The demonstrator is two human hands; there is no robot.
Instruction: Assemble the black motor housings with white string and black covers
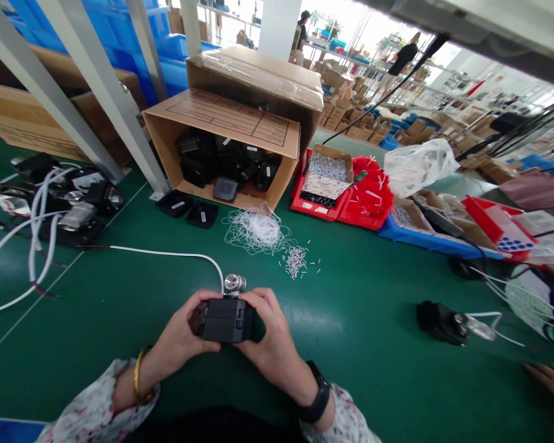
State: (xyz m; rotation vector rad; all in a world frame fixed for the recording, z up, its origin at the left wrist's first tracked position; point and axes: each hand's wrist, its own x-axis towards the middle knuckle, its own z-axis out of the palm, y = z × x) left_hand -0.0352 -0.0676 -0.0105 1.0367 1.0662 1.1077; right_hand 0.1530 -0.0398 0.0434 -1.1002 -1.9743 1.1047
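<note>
While the left hand (180, 335) and right hand (268, 335) both clamp the black housing (225, 320) above the green table's (120, 320) near edge, its white cable (166, 253) could probably snag the loose metal pins (298, 261) or tug the silver fitting (234, 283) askew.

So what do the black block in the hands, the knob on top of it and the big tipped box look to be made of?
Black block, held by left hand and right hand: probably moulded plastic, matte with dull highlights. Knob: likely polished metal, bright and mirror-like. Tipped box: brown corrugated cardboard, with glossy clear tape along its seam.
</note>
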